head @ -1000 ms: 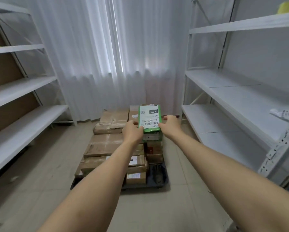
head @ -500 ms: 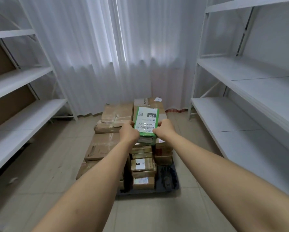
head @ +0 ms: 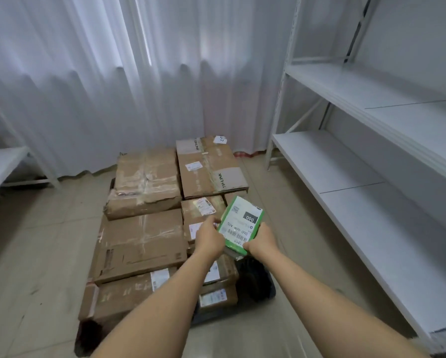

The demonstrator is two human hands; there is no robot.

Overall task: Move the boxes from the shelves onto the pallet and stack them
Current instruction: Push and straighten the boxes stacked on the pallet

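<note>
Head view, both hands' fingers gripping green box (head: pixel 240 225), label up, long axis angled away-right, above pallet (head: pixel 260 282) boxes

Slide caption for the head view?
Both hands, left and right, hold a green box over stacked cardboard boxes.

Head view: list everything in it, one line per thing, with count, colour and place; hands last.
green box: one, green with a white label, held above the right side of the pallet stack.
cardboard boxes: roughly ten visible, brown, stacked on the pallet in the middle of the floor.
pallet: one, dark, under the boxes, mostly hidden.
right shelving: one unit, white, along the right wall.
left shelving: one unit, white, at the left edge.
curtain: white, across the back wall.
floor: beige tiles.
left hand: one, grips the green box's left edge.
right hand: one, grips its near right corner.
</note>
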